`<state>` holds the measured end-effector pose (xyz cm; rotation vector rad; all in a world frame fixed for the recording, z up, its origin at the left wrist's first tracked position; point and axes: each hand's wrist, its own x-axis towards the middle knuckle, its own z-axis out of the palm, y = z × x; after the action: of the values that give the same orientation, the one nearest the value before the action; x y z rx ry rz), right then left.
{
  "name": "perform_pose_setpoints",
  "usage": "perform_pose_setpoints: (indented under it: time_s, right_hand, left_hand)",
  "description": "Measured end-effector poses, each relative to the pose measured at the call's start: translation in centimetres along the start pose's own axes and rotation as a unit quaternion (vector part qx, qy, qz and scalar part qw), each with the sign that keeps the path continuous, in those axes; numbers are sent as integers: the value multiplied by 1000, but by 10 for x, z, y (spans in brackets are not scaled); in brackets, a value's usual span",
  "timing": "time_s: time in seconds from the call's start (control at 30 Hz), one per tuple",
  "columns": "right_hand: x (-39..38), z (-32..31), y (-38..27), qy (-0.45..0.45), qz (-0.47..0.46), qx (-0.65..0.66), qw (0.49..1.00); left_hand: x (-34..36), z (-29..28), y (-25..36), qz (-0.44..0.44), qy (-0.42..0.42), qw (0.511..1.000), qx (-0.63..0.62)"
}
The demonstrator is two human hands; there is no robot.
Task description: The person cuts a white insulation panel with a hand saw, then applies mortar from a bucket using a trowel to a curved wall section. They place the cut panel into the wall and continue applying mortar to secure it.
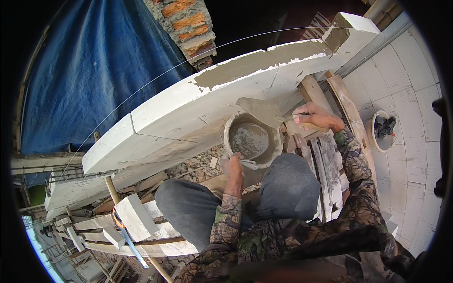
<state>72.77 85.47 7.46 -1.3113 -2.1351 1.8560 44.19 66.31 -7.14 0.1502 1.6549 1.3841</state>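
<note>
My right hand (315, 117) is closed round the handle of a trowel, off to the right of a bucket. The trowel's broad blade (258, 110), coated in grey mortar, reaches left over the bucket's far rim. Between my knees and the wall stands the round bucket (278, 155), with wet grey mortar (249, 140) inside. My left hand (232, 170) grips the bucket's near left rim; a pale piece beside its fingers is too unclear to name. Beyond lies a wall of white blocks (174, 108), with a layer of grey mortar (255, 63) spread along part of its top.
A thin string line (160, 75) runs above the wall. Blue tarp (99, 80) hangs at far left. Wooden planks (325, 174) lie beside my right knee. A second bucket (381, 141) with dark items stands at right. White blocks (134, 218) and a handsaw (133, 247) rest at lower left.
</note>
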Motion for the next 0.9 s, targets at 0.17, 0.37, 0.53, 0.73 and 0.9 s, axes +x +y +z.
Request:
perform_pose_setpoints:
  time_s: [0.17, 0.37, 0.53, 0.73, 0.9]
  right_hand:
    - [83, -23, -59, 326, -165, -411, 835]
    - [125, -19, -71, 378, -191, -527, 737]
    - [83, -11, -65, 337, -169, -450, 810]
    - [62, 37, -43, 138, -164, -502, 838]
    - [111, 108, -49, 28, -241, -512, 824]
  left_hand:
    - [-2, -10, 1, 2, 19, 1000, 22]
    - [-5, -21, 0, 10, 39, 999, 23]
    - [8, -22, -15, -30, 40, 999, 17]
    - [9, -22, 2, -34, 151, 979, 134]
    - [-4, -56, 31, -25, 154, 987, -47]
